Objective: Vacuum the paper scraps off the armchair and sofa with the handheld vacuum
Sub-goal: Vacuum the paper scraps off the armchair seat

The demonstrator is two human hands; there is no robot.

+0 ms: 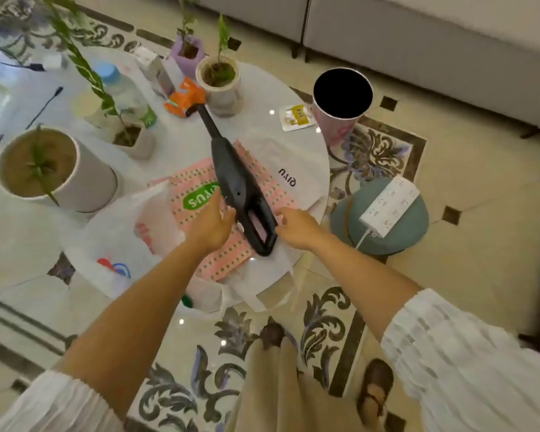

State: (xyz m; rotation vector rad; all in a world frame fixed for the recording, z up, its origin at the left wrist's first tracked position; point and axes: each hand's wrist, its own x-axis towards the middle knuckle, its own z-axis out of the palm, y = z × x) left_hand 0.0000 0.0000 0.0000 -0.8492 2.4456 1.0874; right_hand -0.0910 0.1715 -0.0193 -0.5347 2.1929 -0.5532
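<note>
While both hands reach in from the near edge of the round table (296, 98), the handheld vacuum (239, 185) lies on a pink bag (200, 188) between them. The right hand (296, 227) is by the loop handle, fingers loose, maybe just touching. The left hand (211, 224) touches the body, fingers partly spread. The long nose points away toward the far plant pots (220, 85). The sofa (418, 42) waits beyond.

The white bag (289, 169) reads "qiyu"; the pink dotted bag's (200, 194) green label is partly hidden.
</note>
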